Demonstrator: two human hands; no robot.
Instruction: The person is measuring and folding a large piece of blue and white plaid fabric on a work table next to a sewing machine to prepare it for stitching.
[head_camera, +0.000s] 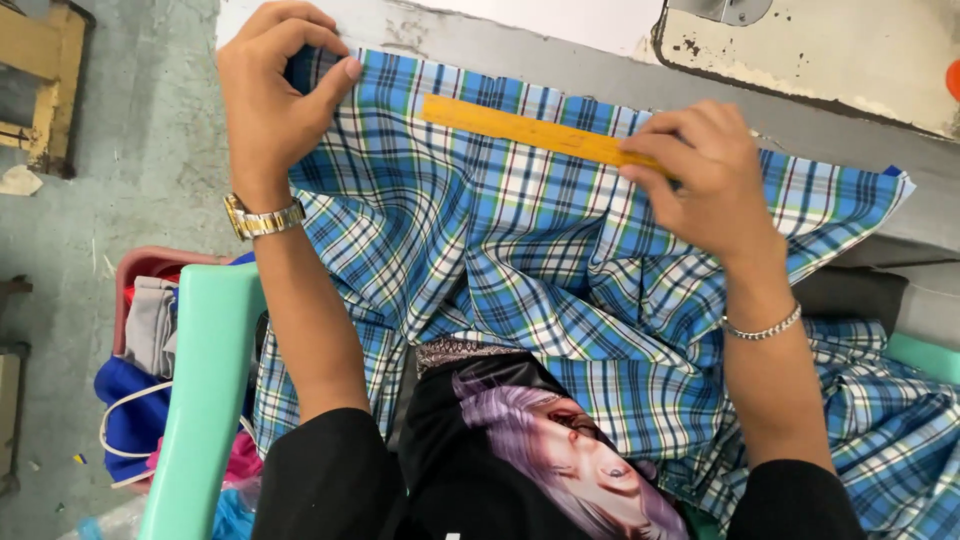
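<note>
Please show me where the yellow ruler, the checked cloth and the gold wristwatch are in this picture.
yellow ruler (520, 127), head view, middle of its flat face.
checked cloth (480, 250), head view, its folded centre.
gold wristwatch (262, 219), head view, band on the left wrist.

Even, soft daylight fills the scene, bright without glare. Faint shadows fall beneath the left hand (275, 95) and right hand (700, 175) onto the blue plaid cotton cloth (480, 240). Focus is sharp centrally; slight wide-angle stretching bends the edges.
</note>
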